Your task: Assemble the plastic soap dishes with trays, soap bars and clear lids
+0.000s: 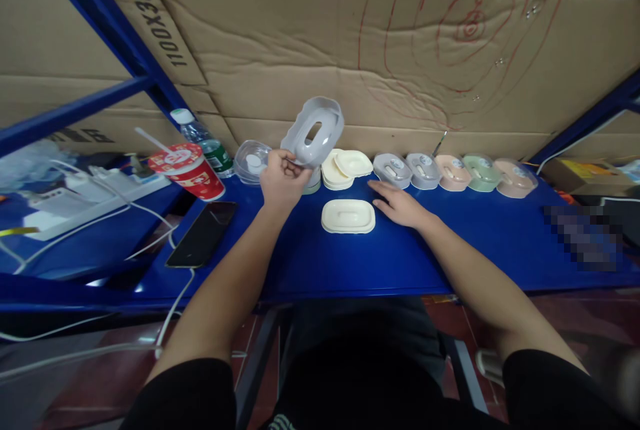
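My left hand (284, 180) grips the lower edge of a grey plastic tray with an oval slot (320, 140), held tilted above the back of the blue table. My right hand (397, 203) rests with fingers stretched out, near a cream oval piece (349, 216) that lies flat in front of me. Behind it sits a stack of cream pieces (337, 173), the top one (355, 163) askew. Clear plastic covers (251, 162) stand just left of my left hand. A greenish piece (313, 182) is partly hidden behind that hand.
Along the back right stand several lidded boxes: grey (392, 170), pink (453, 172) and green (481, 173). At the left are a red cup (193, 170), a water bottle (210, 147), a phone (201, 233) with a cable, and a power strip (95, 200). Cardboard (280, 37) walls the back.
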Demonstrator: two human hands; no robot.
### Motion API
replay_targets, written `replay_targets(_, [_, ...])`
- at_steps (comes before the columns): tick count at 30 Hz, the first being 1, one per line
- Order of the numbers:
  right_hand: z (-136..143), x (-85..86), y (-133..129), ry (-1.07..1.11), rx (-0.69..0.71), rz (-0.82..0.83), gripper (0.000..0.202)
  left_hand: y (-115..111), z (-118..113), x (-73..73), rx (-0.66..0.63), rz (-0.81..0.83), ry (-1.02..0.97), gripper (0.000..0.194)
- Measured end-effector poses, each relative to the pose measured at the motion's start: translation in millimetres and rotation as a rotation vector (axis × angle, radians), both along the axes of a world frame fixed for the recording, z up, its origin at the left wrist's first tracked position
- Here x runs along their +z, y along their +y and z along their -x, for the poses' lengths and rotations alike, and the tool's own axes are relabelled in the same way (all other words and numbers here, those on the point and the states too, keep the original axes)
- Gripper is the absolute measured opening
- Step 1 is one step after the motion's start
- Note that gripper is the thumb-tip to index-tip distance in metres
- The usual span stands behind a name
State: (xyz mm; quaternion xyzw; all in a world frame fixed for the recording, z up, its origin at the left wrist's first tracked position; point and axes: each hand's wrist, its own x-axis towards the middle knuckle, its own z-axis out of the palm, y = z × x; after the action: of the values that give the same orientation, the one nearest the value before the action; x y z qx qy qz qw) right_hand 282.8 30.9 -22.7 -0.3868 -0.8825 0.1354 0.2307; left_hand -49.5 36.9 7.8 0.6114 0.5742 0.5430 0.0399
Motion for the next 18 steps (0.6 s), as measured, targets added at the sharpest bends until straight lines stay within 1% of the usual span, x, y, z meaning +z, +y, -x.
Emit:
replay_targets(2, [2,6.0,-4,0.191,-0.060,-0.084,0.061,-8,-1,2.9,0.002,-0.083,0.047,0.038])
replay_targets(4, [5,13.3,-11,0.323,-0.115,-0.153,0.070,-17,-4,7.7,-0.043,-0.133,0.140,0.034])
replay_targets(5, [7,17.2,-15,0.349,-0.141,-0.171,0.076,-22,-6,10.6,-0.084,-0.124,0.197,0.032])
replay_targets(7, [10,24.6,-24,0.330,-0.193,-0.156,0.084,-30,-11,16.5,-0.175,-0.038,0.304,0.027])
replay_targets(8, [12,27.9,-28,0.308,-0.221,-0.134,0.083,-33,-13,19.3,-0.218,0.024,0.349,0.026])
replay_targets(10, [16,33.1,-36,0.290,-0.271,-0.092,0.071,-38,-18,24.2,-0.291,0.130,0.394,0.026])
replay_targets(12, [20,36.3,-40,0.314,-0.290,-0.052,0.060,-40,-22,28.1,-0.320,0.203,0.360,0.032])
replay_targets(13, [21,37.3,-40,0.330,-0.287,-0.018,0.058,-40,-24,29.5,-0.310,0.234,0.329,0.036])
replay_targets(15, [22,38.2,-39,0.350,-0.257,0.104,0.060,-41,-25,31.2,-0.270,0.300,0.298,0.041])
replay_targets(16, [22,38.4,-37,0.352,-0.238,0.182,0.062,-42,-26,31.3,-0.252,0.339,0.314,0.043])
replay_targets(18, [22,38.7,-35,0.321,-0.207,0.332,0.065,-42,-26,29.9,-0.224,0.422,0.406,0.044])
